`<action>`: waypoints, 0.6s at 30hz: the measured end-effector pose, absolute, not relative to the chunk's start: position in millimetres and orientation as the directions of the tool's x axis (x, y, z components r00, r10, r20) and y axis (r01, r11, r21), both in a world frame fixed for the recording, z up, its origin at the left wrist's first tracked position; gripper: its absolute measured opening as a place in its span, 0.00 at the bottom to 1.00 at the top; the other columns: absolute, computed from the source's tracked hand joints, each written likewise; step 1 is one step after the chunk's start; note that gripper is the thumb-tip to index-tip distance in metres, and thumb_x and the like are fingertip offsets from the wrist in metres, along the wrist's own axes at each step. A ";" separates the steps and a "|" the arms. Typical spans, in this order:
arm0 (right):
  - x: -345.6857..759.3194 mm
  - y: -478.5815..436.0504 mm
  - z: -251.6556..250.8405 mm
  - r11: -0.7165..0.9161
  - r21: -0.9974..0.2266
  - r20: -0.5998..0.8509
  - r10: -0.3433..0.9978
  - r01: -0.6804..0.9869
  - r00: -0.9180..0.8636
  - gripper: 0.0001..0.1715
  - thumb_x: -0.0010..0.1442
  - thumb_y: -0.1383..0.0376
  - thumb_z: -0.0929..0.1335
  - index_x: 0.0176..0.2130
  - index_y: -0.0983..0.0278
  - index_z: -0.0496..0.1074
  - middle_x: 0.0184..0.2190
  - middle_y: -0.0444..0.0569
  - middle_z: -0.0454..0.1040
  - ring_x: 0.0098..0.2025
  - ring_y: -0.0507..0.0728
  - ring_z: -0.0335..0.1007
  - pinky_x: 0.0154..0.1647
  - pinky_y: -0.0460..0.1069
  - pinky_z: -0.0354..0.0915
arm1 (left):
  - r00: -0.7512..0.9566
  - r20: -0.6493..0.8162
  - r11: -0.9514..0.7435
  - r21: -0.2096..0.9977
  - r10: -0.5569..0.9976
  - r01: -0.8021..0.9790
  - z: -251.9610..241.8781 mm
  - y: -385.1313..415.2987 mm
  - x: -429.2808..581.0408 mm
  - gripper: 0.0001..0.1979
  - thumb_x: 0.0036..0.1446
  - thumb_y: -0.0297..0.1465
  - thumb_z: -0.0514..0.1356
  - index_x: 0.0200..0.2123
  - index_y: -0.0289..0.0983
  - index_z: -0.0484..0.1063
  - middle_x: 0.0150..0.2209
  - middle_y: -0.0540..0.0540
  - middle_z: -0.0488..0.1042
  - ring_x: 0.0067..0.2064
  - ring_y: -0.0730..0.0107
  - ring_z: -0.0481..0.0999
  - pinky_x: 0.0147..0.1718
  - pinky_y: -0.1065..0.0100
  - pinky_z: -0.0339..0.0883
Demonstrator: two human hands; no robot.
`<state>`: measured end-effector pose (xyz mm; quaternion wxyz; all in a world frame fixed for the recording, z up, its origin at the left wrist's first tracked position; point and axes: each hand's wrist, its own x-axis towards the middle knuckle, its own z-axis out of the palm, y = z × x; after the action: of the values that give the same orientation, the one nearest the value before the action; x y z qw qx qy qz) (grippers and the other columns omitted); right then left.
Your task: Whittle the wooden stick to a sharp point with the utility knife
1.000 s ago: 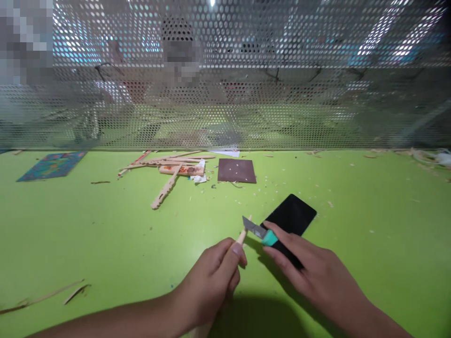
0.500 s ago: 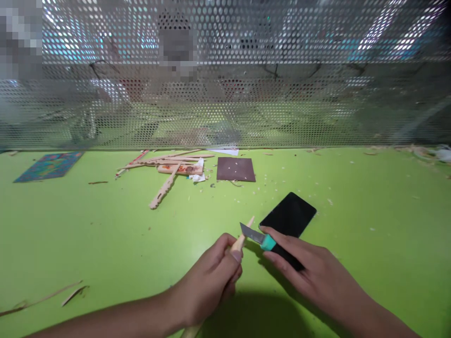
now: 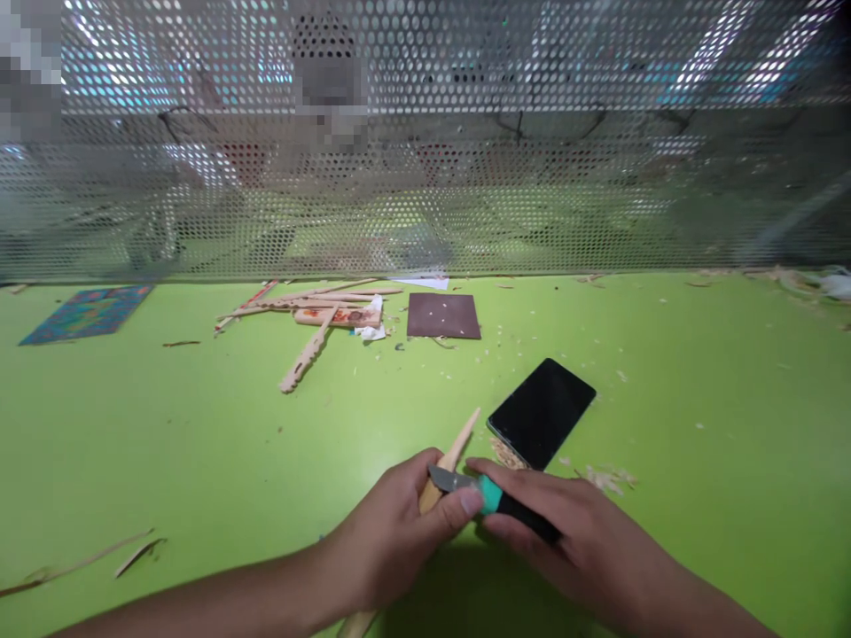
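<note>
With the left hand (image 3: 392,532) I hold a pointed wooden stick (image 3: 461,439), with the right hand (image 3: 578,532) a knife (image 3: 491,494), its blade (image 3: 450,479) across the stick. A black phone (image 3: 543,412) lies just beyond; nearer the table's (image 3: 232,461) far edge, a brown sheet (image 3: 444,318).

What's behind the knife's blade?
The wooden stick is behind the blade, its pointed tip showing beyond. The parts covered by the blade and left hand can't be seen.

It's two hands (image 3: 399,527) (image 3: 565,514), one knife (image 3: 491,494), one held stick (image 3: 455,453), one black slab (image 3: 542,411), one brown sheet (image 3: 443,321), one patterned sheet (image 3: 89,315)!
</note>
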<state>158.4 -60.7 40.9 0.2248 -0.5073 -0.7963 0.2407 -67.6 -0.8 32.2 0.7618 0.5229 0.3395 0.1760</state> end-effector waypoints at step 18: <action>146.1 -66.4 32.4 0.409 -0.332 0.291 0.902 0.850 -0.320 0.25 0.78 0.57 0.57 0.64 0.67 0.68 0.41 0.55 0.84 0.30 0.59 0.82 0.30 0.52 0.77 | 0.621 -0.292 0.250 0.955 0.727 0.156 34.2 -1.3 -61.3 0.23 0.67 0.52 0.57 0.41 0.36 0.73 0.40 0.44 0.75 0.43 0.59 0.71 0.43 0.65 0.63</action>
<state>146.1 -66.4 32.4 0.2188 -0.5404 -0.8103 0.0588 -61.3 -1.3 34.2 0.6916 0.5765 0.3831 0.2063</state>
